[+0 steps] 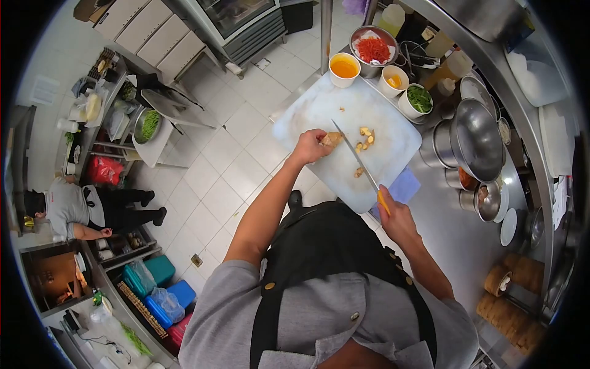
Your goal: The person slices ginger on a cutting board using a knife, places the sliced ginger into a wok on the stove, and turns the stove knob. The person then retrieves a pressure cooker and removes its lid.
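My left hand (311, 146) is closed around a piece of ginger root (332, 139) over the white cutting board (301, 117). In my right hand (396, 215) is a kitchen knife (359, 161) with a yellow handle, its blade slanting up and left so that it passes close by the ginger's right side. Whether the edge touches the root I cannot tell. Several cut ginger pieces (366, 139) lie to the right of the blade, and a smaller bit (358, 173) rests lower down beside it. A blue cloth (402, 186) sticks out at the board's lower right.
Behind the board stand a bowl of red shreds (373, 48), a cup of orange liquid (344, 69), a cup of yellow pieces (394, 80) and a cup of green leaves (419, 99). Metal bowls (476, 141) crowd the right. A co-worker (74, 209) stands far left.
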The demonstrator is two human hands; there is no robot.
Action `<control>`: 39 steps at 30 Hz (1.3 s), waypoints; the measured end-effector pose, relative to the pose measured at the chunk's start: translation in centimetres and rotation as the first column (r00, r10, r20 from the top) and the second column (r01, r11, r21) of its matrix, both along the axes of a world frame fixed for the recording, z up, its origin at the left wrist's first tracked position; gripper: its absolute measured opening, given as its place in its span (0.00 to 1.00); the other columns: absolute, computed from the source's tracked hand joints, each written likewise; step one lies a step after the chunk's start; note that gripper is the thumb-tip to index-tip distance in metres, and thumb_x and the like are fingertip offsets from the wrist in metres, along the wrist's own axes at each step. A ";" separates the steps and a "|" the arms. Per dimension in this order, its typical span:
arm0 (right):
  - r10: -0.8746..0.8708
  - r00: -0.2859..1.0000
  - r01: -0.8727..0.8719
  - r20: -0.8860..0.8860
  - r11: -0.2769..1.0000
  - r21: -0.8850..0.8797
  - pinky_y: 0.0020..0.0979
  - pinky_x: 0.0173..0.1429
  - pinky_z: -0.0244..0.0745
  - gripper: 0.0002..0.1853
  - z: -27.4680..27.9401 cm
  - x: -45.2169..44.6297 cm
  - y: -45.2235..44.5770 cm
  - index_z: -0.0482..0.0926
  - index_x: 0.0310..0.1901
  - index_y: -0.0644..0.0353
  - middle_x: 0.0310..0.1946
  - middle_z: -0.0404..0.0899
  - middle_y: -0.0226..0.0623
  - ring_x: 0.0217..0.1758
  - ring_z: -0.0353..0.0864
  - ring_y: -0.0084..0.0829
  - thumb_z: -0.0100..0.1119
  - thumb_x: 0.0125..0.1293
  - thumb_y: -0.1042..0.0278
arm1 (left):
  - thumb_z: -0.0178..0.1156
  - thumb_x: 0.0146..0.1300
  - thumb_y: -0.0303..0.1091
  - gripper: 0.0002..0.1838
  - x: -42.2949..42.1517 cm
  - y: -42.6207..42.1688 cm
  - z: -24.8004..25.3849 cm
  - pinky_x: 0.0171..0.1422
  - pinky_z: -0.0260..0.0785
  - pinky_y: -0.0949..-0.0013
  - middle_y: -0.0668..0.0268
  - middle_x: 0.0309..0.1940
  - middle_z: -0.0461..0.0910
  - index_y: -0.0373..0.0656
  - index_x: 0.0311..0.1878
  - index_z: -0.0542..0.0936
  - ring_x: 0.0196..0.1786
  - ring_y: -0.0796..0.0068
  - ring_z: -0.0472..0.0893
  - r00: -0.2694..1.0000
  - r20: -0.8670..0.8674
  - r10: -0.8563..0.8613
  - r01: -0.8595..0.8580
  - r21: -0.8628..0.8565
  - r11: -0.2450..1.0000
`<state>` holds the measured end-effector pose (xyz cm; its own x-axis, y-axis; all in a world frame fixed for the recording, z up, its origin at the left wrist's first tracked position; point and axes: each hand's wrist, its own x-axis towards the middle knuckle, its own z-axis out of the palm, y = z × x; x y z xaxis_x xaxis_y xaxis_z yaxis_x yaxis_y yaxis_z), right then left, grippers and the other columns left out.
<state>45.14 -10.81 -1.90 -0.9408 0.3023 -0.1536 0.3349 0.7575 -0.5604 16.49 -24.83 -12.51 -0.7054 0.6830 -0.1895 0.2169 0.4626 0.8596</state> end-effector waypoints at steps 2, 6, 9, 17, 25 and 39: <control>0.010 1.000 -0.010 0.021 1.000 0.005 0.50 0.36 0.73 0.27 0.0 -0.4 0.0 0.62 0.67 0.59 0.27 0.78 0.55 0.31 0.79 0.55 0.53 0.68 0.66 | 0.70 0.41 0.35 0.23 0.0 -0.1 -0.1 0.46 0.75 0.68 0.58 0.35 0.83 0.36 0.44 0.82 0.37 0.68 0.82 1.000 0.001 0.004 -0.004 0.035 0.999; 0.022 0.994 -0.023 0.111 1.000 0.005 0.51 0.37 0.72 0.27 0.6 -1.5 -0.1 0.60 0.67 0.61 0.26 0.78 0.56 0.31 0.78 0.57 0.52 0.68 0.67 | 0.70 0.41 0.35 0.23 0.0 0.0 -0.2 0.45 0.75 0.68 0.58 0.33 0.83 0.36 0.43 0.82 0.36 0.68 0.81 1.000 -0.012 0.004 -0.004 0.040 0.999; 0.008 0.998 -0.009 0.059 1.000 0.030 0.52 0.37 0.73 0.27 -5.4 -3.1 -0.5 0.59 0.67 0.61 0.25 0.78 0.58 0.31 0.79 0.58 0.52 0.67 0.68 | 0.71 0.40 0.36 0.22 0.1 0.0 0.2 0.44 0.75 0.68 0.58 0.33 0.83 0.36 0.42 0.82 0.35 0.68 0.81 1.000 -0.015 0.011 -0.011 0.021 1.000; -0.129 0.990 0.125 -0.051 0.990 -0.067 0.47 0.41 0.75 0.28 -3.2 -2.4 -1.2 0.60 0.68 0.58 0.37 0.80 0.58 0.37 0.81 0.56 0.50 0.66 0.72 | 0.70 0.48 0.45 0.29 3.2 0.4 -0.8 0.40 0.76 0.61 0.53 0.30 0.82 0.35 0.49 0.75 0.33 0.62 0.83 0.952 -0.011 0.306 -0.306 -0.054 0.951; -0.080 0.983 0.088 -0.165 0.995 0.042 0.34 0.51 0.75 0.29 -11.0 0.0 4.1 0.67 0.65 0.64 0.50 0.80 0.50 0.49 0.82 0.38 0.61 0.63 0.66 | 0.54 0.51 0.37 0.16 3.2 2.8 -3.4 0.55 0.68 0.52 0.49 0.38 0.79 0.38 0.41 0.79 0.46 0.51 0.76 0.962 -0.165 0.217 -0.232 -0.080 0.969; -0.181 0.966 0.150 -0.186 0.975 -0.166 0.43 0.38 0.72 0.14 -13.5 -1.0 7.0 0.75 0.50 0.58 0.34 0.79 0.54 0.36 0.77 0.51 0.53 0.68 0.59 | 0.56 0.53 0.27 0.12 5.0 -0.7 -2.1 0.45 0.70 0.55 0.55 0.45 0.69 0.40 0.42 0.70 0.45 0.53 0.74 0.686 -0.728 0.000 0.186 0.175 0.967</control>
